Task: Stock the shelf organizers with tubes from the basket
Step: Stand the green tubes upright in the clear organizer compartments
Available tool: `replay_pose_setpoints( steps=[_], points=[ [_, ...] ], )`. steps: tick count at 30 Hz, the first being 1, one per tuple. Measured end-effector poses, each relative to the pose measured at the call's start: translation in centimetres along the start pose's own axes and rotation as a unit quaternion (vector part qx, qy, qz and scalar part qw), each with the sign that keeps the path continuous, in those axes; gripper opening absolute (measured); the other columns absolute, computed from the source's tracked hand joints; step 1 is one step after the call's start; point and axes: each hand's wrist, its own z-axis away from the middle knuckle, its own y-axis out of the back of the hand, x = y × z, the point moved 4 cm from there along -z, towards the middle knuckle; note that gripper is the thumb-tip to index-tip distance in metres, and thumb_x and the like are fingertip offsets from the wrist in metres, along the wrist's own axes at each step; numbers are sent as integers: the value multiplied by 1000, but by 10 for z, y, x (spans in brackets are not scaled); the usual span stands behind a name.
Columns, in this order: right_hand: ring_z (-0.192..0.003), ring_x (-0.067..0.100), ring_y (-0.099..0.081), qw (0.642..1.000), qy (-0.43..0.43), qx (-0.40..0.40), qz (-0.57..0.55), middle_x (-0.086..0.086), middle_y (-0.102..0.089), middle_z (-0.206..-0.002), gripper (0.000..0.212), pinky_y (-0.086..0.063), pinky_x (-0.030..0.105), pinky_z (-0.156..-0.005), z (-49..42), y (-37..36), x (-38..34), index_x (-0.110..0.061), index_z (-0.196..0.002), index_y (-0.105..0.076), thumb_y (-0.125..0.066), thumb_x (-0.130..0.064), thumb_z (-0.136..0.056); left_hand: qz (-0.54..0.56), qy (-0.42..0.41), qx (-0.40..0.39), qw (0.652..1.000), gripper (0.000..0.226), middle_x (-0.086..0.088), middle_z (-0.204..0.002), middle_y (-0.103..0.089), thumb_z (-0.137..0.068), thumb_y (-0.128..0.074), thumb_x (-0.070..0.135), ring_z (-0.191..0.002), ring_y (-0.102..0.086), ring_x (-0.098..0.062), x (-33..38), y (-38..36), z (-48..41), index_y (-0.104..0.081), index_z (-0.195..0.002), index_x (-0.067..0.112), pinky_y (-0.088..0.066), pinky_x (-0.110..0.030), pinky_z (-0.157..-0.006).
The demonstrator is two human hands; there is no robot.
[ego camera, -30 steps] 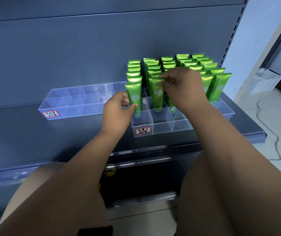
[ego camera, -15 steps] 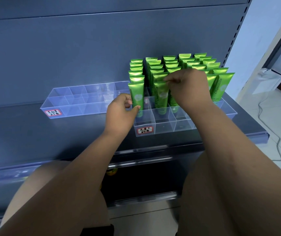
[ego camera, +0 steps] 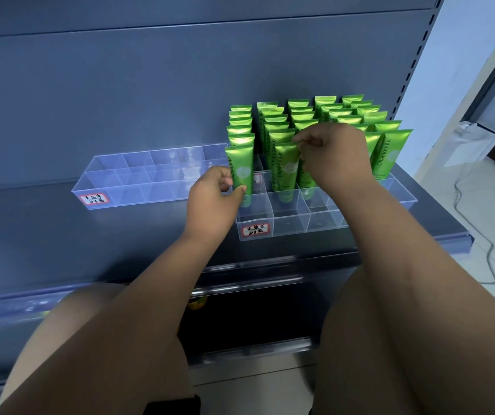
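Your green tubes (ego camera: 324,115) stand upright in rows in the far cells of the right clear organizer (ego camera: 288,226); the left organizer (ego camera: 138,187) sits just beside it.

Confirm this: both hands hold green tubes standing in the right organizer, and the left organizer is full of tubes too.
Not right. The left organizer holds no tubes; the head view shows its clear compartments empty. The rest stands: the left hand pinches one green tube, the right hand pinches the neighbouring tube at its top, both standing in the right organizer.
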Motion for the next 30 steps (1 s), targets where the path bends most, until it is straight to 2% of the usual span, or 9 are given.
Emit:
replay_pose_setpoints(
  steps=[3,8,10,14,16,19,23,27,30],
  points=[
    [-64,14,-59,999,19,2,28,-4,-69,-81,30,-44,22,-65,2,2,-2,-23,-110,-78,-59,-10,-91,-6,-2,8,1000,18,9,-96,-63,-89,-75,22,-97,-62,-13,2,2,2,-60,-101,21,-54,-33,-87],
    [-54,1,-51,998,29,0,56,-8,-68,-76,31,-41,23,-60,8,8,-9,-25,-115,-75,-58,-15,-92,-38,-10,39,998,40,-2,-120,-65,-96,-67,32,-111,-60,-17,12,10,9,-60,-130,12,-51,-38,-96],
    [-57,-1,-52,998,30,4,63,-8,-69,-77,31,-44,23,-63,13,11,-12,-26,-117,-74,-58,-17,-92,-51,-19,53,997,43,-3,-127,-63,-98,-63,35,-117,-58,-20,17,15,13,-58,-133,12,-50,-40,-100],
    [-78,24,-68,995,46,2,85,2,-77,-89,27,-58,36,-71,18,7,-17,-25,-111,-75,-59,-21,-91,-57,-29,51,997,43,-1,-132,-61,-99,-61,37,-122,-56,-22,21,19,18,-57,-135,13,-49,-45,-102],
    [-73,31,-66,992,60,2,112,4,-75,-83,24,-59,38,-66,15,2,-18,-21,-101,-75,-55,-22,-89,-74,-38,45,996,43,-2,-132,-61,-100,-59,37,-123,-56,-23,21,18,19,-57,-135,12,-48,-44,-103],
    [-77,32,-64,984,70,11,163,6,-71,-86,20,-56,34,-64,9,-2,-19,-19,-94,-74,-54,-18,-88,-123,-68,54,989,41,-4,-132,-60,-101,-57,35,-125,-53,-25,27,19,20,-57,-134,12,-46,-41,-103],
    [-79,33,-62,980,95,41,167,8,-64,-100,24,-44,30,-61,8,-4,-22,-23,-96,-79,-59,-13,-88,-201,-164,82,962,35,-4,-128,-60,-100,-56,32,-118,-50,-28,47,22,19,-58,-131,15,-46,-45,-97],
    [-81,31,-63,978,136,51,147,9,-60,-101,21,-54,37,-61,7,-7,-24,-21,-94,-81,-64,-12,-86,-251,-265,121,923,28,-1,-128,-61,-98,-58,25,-121,-49,-30,72,20,11,-67,-123,19,-46,-47,-91],
    [-84,30,-63,979,150,50,127,9,-62,-100,21,-55,39,-63,6,-6,-24,-20,-94,-81,-64,-10,-85,-270,-301,117,907,22,2,-124,-63,-95,-61,26,-127,-48,-32,86,10,0,-73,-113,22,-44,-45,-88]
  ],
)
